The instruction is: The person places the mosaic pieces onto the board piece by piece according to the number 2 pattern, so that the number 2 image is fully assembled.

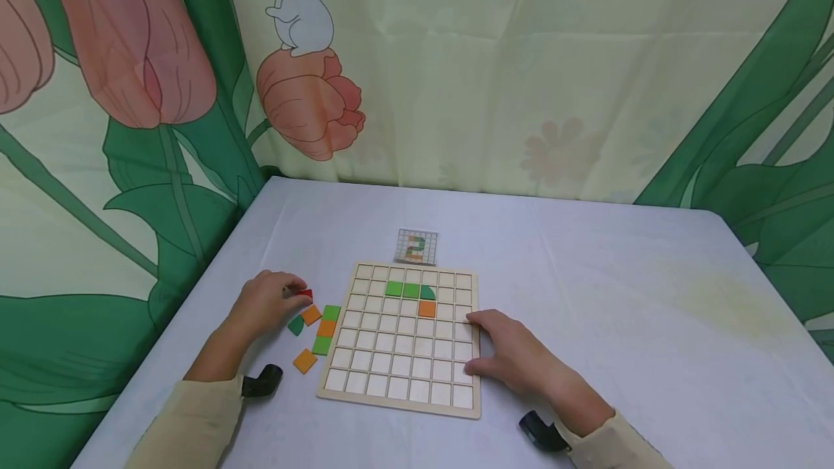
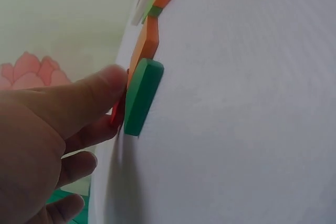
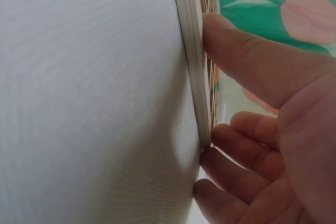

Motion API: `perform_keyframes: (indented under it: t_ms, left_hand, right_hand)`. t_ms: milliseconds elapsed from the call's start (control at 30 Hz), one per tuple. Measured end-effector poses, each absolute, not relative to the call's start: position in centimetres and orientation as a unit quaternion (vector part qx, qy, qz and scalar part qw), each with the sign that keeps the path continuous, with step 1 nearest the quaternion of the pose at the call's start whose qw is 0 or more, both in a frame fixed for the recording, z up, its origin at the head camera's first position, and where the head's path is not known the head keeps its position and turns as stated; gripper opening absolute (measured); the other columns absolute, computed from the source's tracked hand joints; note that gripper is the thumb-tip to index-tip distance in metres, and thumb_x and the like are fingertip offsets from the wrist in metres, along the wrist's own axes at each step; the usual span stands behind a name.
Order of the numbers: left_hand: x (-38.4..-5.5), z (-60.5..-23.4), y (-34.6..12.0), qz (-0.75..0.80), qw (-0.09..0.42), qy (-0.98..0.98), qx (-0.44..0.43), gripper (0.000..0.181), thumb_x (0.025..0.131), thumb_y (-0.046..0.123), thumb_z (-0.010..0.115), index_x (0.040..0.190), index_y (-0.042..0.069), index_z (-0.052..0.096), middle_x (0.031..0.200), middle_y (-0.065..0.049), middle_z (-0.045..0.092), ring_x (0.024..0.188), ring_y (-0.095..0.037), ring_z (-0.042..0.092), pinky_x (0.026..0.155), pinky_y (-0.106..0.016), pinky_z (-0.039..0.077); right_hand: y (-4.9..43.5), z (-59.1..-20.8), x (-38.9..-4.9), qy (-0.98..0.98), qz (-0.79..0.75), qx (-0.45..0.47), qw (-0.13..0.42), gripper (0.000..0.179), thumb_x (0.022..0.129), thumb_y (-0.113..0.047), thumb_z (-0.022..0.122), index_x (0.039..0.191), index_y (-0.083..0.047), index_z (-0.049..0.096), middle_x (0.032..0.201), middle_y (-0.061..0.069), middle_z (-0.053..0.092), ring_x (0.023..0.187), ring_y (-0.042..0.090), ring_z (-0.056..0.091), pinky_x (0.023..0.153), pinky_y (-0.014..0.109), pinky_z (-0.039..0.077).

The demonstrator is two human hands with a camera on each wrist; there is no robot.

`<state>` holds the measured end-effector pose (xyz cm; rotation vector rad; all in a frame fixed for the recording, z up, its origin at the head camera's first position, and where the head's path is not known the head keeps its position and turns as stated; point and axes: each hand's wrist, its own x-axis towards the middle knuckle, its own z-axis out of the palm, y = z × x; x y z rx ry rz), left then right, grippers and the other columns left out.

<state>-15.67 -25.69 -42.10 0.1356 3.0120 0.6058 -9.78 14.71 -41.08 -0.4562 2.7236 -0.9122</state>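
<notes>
Thumb and forefinger of my left hand (image 1: 263,304) pinch a small red piece (image 2: 119,107) at the table's left; its shape is mostly hidden. Close to those fingers lie a dark green rounded piece (image 2: 143,95) and an orange square tile (image 1: 311,314). My right hand (image 1: 517,353) touches the right edge of the wooden grid board (image 1: 391,403), its thumb and fingers spread apart. On the board are two light green tiles (image 1: 402,289), a dark green quarter-round tile (image 1: 427,292) and, below that, an orange tile (image 1: 426,308).
Along the board's left edge runs a column of green and orange tiles (image 1: 326,328). Another orange tile (image 1: 305,361) lies nearer me. A small pattern card (image 1: 417,244) showing a coloured figure stands behind the board. White cloth (image 1: 619,310) covers the table.
</notes>
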Motion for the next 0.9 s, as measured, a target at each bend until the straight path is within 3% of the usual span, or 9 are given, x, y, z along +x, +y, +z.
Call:
perform_keyframes:
  t_ms: [433,700,900]
  left_hand:
    - [-15.72,-42.42,-25.69,0.248,0.052,0.967,0.043,0.026,0.091,0.007,0.073,0.116,-0.001,0.069,0.096,-0.007,0.069,0.093,-0.026,0.061,0.085,-0.044,0.055]
    - [-15.88,-42.21,-25.23,0.249,0.062,0.966,0.038,0.039,0.091,0.009,0.074,0.127,0.001,0.065,0.119,-0.016,0.067,0.113,-0.036,0.058,0.091,-0.048,0.053]
    - [-16.00,-42.25,-24.94,0.243,0.068,0.967,0.033,0.037,0.091,0.011,0.073,0.127,0.003,0.066,0.121,-0.017,0.064,0.113,-0.035,0.056,0.092,-0.048,0.052]
  right_hand:
    - [14.63,-41.10,-9.79,0.932,-0.309,-0.147,0.122,0.073,0.076,-0.024,0.088,0.138,-0.002,0.055,0.138,0.009,0.055,0.130,0.030,0.049,0.107,0.046,0.039]
    - [14.54,-41.04,-9.76,0.933,-0.306,-0.147,0.123,0.073,0.076,-0.023,0.088,0.138,-0.002,0.055,0.138,0.010,0.055,0.131,0.030,0.049,0.107,0.047,0.039]
    - [14.54,-41.01,-9.78,0.934,-0.304,-0.148,0.119,0.074,0.076,-0.023,0.088,0.138,-0.002,0.055,0.137,0.010,0.055,0.130,0.030,0.050,0.107,0.047,0.039]
